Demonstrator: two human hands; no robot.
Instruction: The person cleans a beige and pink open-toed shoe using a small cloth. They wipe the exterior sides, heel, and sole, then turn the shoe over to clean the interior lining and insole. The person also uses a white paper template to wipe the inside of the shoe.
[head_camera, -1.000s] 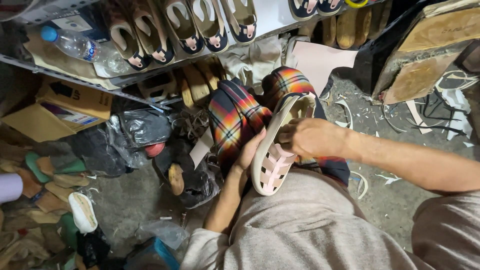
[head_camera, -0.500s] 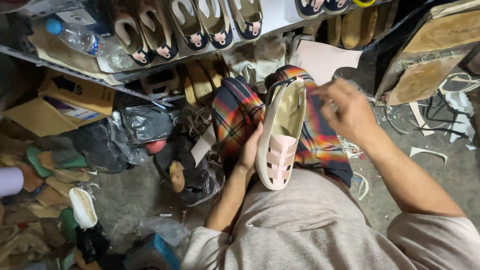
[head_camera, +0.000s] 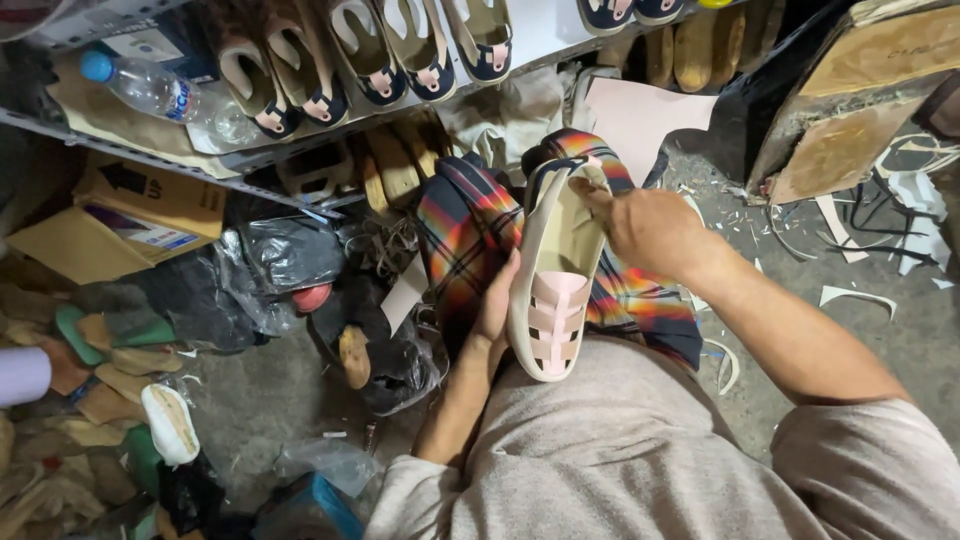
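Head view, looking down over a grey shirt (head_camera: 640, 450) and plaid-covered knees (head_camera: 470, 240).

Sandal (head_camera: 558, 275) noted at centre frame — cream sole, pink strapped upper over the toe, toe end toward the wearer, heel end away. Rests above the lap, against the plaid fabric.

Left hand (head_camera: 495, 305): under and along the sandal's left edge, grip closed on the sole, fingers mostly hidden behind the shoe. Forearm runs up from the lower frame.

Right hand (head_camera: 645, 230): at the heel end of the sandal, fingertips (head_camera: 585, 190) touching the inner rim of the sole. Grip appears pinched on that rim (exact finger closure partly hidden by the back of the hand). Forearm enters from the right.

Surroundings recorded as follows:
- Shelf (head_camera: 300, 150) across the top left, carrying a row of finished sandals (head_camera: 370, 50) with dark trim, toes pointing down the frame.
- Plastic water bottle (head_camera: 150, 88) with a blue cap lying on the shelf at far left.
- Cardboard box (head_camera: 150, 205) below the shelf — flattened, tan.
- Black plastic bags (head_camera: 270, 265) heaped on the floor beside the left knee.
- Loose soles and offcuts (head_camera: 170, 420) piled at lower left, one white sole uppermost.
- Pale pink sheet material (head_camera: 640, 115) lying beyond the knees.
- Scrap strips (head_camera: 850, 295) scattered on the concrete floor at right.
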